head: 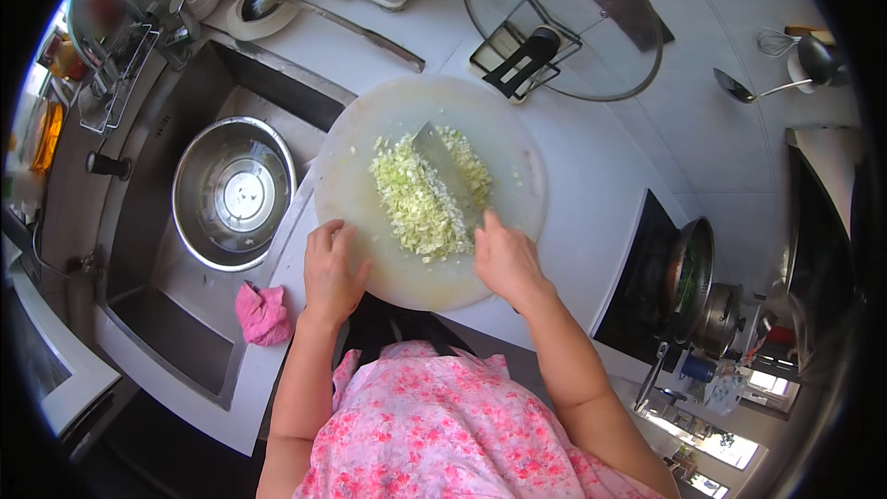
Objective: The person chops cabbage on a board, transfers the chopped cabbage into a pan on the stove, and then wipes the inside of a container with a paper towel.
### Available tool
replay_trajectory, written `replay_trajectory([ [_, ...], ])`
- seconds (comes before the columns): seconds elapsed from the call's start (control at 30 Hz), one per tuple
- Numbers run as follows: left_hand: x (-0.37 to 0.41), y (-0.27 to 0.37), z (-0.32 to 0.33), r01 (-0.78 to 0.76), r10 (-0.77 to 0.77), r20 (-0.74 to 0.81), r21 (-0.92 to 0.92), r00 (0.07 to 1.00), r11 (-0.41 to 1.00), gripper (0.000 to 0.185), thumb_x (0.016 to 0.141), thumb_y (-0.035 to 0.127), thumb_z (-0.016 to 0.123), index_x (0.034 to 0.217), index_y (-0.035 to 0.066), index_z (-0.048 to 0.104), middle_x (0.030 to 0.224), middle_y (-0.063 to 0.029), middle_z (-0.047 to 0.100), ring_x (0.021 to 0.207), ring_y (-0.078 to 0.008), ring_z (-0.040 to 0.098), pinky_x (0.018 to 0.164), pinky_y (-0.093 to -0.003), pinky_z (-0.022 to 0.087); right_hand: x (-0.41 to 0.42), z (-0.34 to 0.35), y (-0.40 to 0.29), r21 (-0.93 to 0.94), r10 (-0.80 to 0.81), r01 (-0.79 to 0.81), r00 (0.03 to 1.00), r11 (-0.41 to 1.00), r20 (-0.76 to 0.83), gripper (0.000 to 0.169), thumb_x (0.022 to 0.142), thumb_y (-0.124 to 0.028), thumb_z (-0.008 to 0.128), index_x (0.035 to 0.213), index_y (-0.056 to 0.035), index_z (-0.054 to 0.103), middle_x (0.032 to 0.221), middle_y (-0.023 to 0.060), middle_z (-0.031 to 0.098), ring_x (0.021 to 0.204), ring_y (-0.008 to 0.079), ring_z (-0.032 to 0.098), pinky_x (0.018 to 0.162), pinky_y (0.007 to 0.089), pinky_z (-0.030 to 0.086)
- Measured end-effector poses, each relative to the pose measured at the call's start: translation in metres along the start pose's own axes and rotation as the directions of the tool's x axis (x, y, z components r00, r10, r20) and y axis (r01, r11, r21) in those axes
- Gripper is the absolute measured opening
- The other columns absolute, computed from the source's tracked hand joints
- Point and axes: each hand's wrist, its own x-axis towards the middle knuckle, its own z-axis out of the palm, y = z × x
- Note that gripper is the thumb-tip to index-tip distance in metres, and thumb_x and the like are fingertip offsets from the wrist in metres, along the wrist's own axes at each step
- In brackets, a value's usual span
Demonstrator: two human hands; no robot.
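My right hand point(509, 260) grips a cleaver point(447, 163), its index finger laid along the blade near the handle. The blade lies among finely chopped pale green vegetable point(416, 204), likely cabbage, heaped in the middle of a round white cutting board point(364, 107). Part of the heap lies on the blade's far right side; more is on its left. At the board's lower left edge is my left hand point(335, 270), empty, with its thumb apart from loosely bent fingers. Whether that hand presses on the board cannot be told. The cleaver's handle is hidden in my right fist.
Left of the board, a steel bowl point(187, 187) sits in the sink point(173, 333), beside a pink cloth point(263, 315). Behind stand a ladle point(360, 31) and a glass lid point(655, 62) on a rack point(509, 48). To the right, a pan point(698, 256) and a pot point(717, 319) occupy the cooktop point(634, 270).
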Motion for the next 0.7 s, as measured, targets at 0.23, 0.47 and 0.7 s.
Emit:
replay_trajectory([
  [0.23,0.005,0.015,-0.008,0.005,-0.054,0.229,0.21,0.972,0.978,0.075,0.057,0.007,0.081,0.124,0.002,0.048,0.129,-0.0186,0.046,0.117,-0.0395,0.045,0.096,-0.0426,0.045,0.016,0.018,0.016,-0.113,0.039,-0.038,0.999,0.993,0.001,0.019,0.092,-0.015,0.048,0.103,0.0017,0.048,0.071,0.0256,0.064,0.072,0.0446,0.065,0.069,0.0556,0.049],
  [0.47,0.009,0.019,-0.005,-0.053,-0.015,0.276,0.236,0.961,0.97,0.078,0.052,0.006,0.084,0.122,0.0,0.048,0.127,-0.0175,0.045,0.115,-0.0387,0.046,0.095,-0.0408,0.046,0.012,0.031,0.047,-0.056,0.145,-0.152,0.982,0.987,-0.122,0.024,0.094,-0.018,0.049,0.107,0.0025,0.049,0.072,0.028,0.062,0.073,0.048,0.062,0.068,0.0556,0.047],
  [0.7,0.011,0.018,-0.004,-0.062,-0.018,0.269,0.287,0.963,0.956,0.078,0.052,0.006,0.083,0.121,-0.002,0.049,0.126,-0.0166,0.044,0.115,-0.0373,0.045,0.095,-0.0385,0.047,0.004,0.021,0.036,0.027,0.096,-0.095,0.994,0.995,-0.052,0.023,0.094,-0.017,0.048,0.107,0.003,0.049,0.073,0.0288,0.062,0.073,0.0477,0.062,0.067,0.0557,0.047],
])
